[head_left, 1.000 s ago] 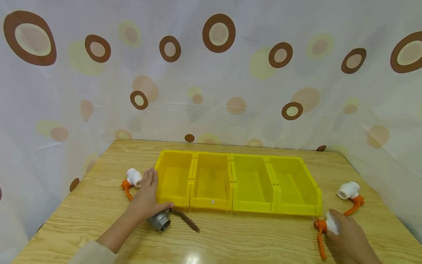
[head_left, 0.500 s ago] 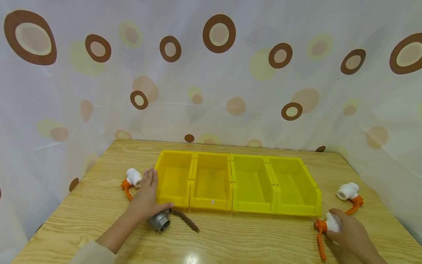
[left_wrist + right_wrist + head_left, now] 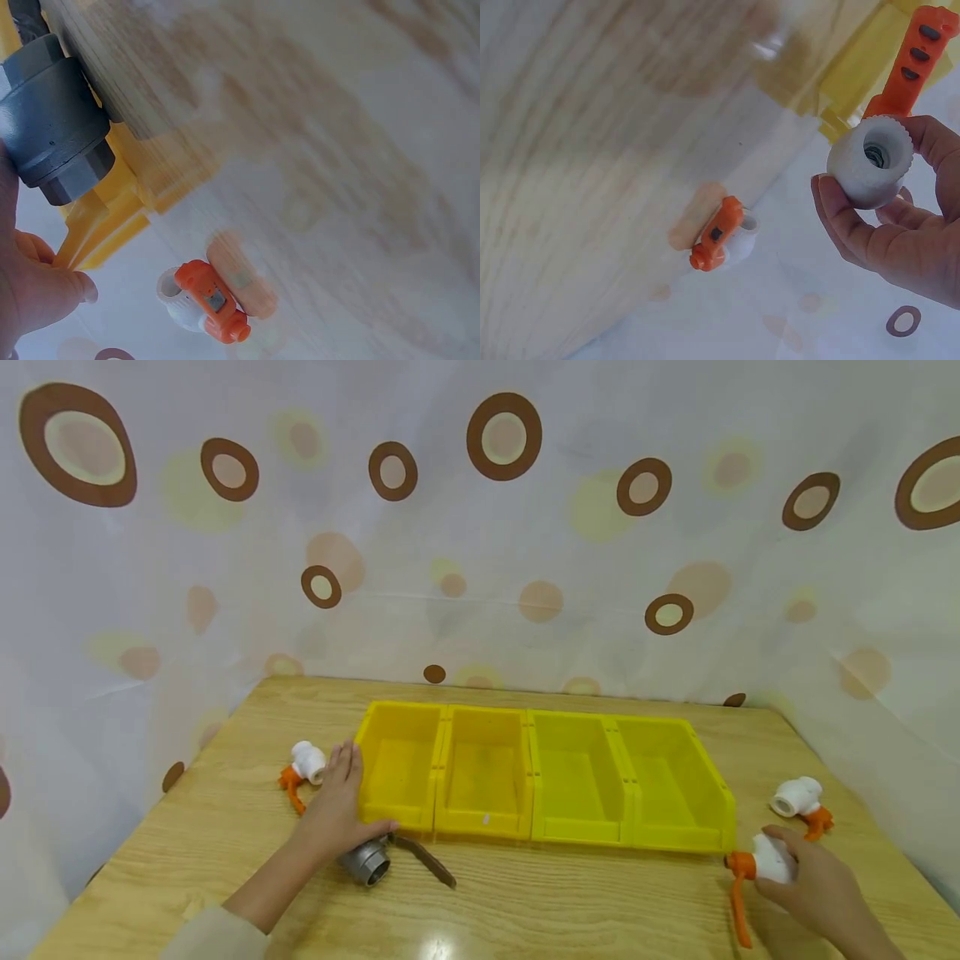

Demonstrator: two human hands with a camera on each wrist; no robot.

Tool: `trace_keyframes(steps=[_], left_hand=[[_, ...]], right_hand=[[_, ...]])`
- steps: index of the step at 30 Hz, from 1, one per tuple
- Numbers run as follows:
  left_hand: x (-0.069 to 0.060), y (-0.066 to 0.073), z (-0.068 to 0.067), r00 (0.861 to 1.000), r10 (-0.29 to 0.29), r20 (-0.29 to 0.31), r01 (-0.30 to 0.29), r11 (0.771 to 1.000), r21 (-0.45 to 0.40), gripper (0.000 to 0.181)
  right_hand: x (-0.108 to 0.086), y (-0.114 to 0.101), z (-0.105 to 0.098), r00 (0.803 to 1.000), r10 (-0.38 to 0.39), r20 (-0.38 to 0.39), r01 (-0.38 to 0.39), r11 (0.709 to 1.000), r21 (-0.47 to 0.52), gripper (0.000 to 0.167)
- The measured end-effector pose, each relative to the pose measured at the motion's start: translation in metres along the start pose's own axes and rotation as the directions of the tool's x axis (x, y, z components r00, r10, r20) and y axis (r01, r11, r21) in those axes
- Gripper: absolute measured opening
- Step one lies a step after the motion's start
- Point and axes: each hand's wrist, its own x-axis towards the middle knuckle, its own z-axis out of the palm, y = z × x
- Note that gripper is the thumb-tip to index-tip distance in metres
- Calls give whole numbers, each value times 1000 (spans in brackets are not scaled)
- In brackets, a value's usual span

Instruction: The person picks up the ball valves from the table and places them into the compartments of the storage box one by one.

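My left hand [image 3: 333, 810] rests against the left wall of the leftmost yellow bin [image 3: 401, 760], fingers straight along it and thumb at the front lip. Beneath that hand lies a metal ball valve [image 3: 366, 862] with a long brown lever, partly hidden by the hand. Just left of my fingers is a white plastic ball valve [image 3: 308, 762] with an orange handle. At the right, my right hand [image 3: 817, 881] grips a second white ball valve [image 3: 866, 169] by its body, its orange handle pointing toward the near side. Another white ball valve [image 3: 797, 796] lies behind it.
Several yellow bins stand joined in a row on the wooden table [image 3: 585, 902], the rightmost bin [image 3: 675, 785] close to the right hand's valve. A patterned curtain [image 3: 420, 543] hangs behind the table and at both sides.
My right hand has moved slightly right with the white ball valve, covering more of the other valve's orange handle. The left hand keeps its place at the bin. The head view has shifted a little.
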Motion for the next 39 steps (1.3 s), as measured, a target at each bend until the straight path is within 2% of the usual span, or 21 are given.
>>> trace_keyframes(steps=[3, 15, 25, 35, 39], left_hand=[[1, 1, 0, 1000, 1, 1, -1, 1000, 0, 112], [0, 0, 0, 1000, 5, 1, -5, 1000, -13, 113], [0, 0, -1, 1000, 0, 8, 0, 1000, -11, 112], [0, 1, -1, 1000, 7, -4, -7, 1000, -1, 111], [0, 1, -2, 1000, 8, -7, -8, 1000, 4, 111]], right_hand=[[0, -2, -4, 1000, 2, -3, -2, 1000, 4, 66], [7, -25, -14, 991, -80, -105, 80, 997, -5, 62], [17, -53, -11, 986, -116, -122, 120, 992, 30, 61], [23, -81, -6, 989, -115, -96, 124, 989, 87, 63], [27, -93, -5, 987, -119, -108, 130, 986, 102, 64]])
